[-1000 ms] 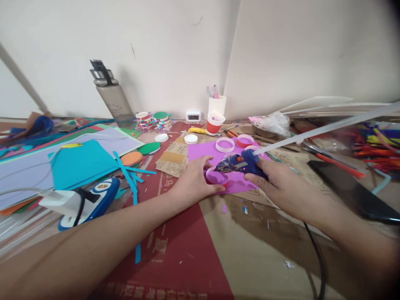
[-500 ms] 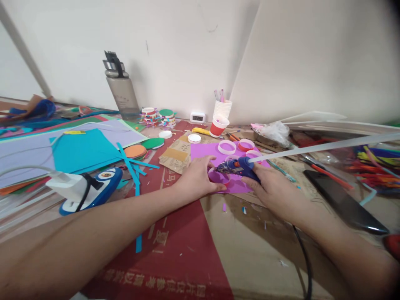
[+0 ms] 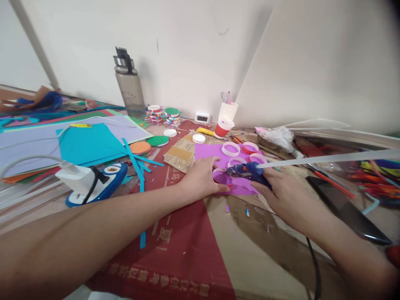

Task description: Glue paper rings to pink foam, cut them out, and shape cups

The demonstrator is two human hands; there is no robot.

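My left hand [image 3: 204, 177] curves its thumb and fingers round the near-left paper ring [image 3: 222, 176], a short red-and-white band standing on a purple sheet [image 3: 206, 152]. My right hand [image 3: 279, 187] grips a blue hot glue gun [image 3: 250, 171], with a long pale glue stick [image 3: 312, 159] jutting from its back. The gun's nozzle is over the ring's right rim; whether it touches is too small to tell. Several other rings, such as a white ring [image 3: 231, 148] and a red ring [image 3: 250, 148], stand on the same sheet.
At left lie a blue power strip [image 3: 114, 177] with a white plug, blue paper strips [image 3: 142, 208] and coloured sheets [image 3: 87, 146]. Behind stand a bottle [image 3: 129, 89], paper cups [image 3: 223, 127] and a small clock [image 3: 202, 118]. A black phone [image 3: 346, 210] lies at right.
The glue gun's nozzle has shifted from the ring's left part, near my left fingers, to its right rim. My left hand stays at the ring. The whole view has moved slightly.
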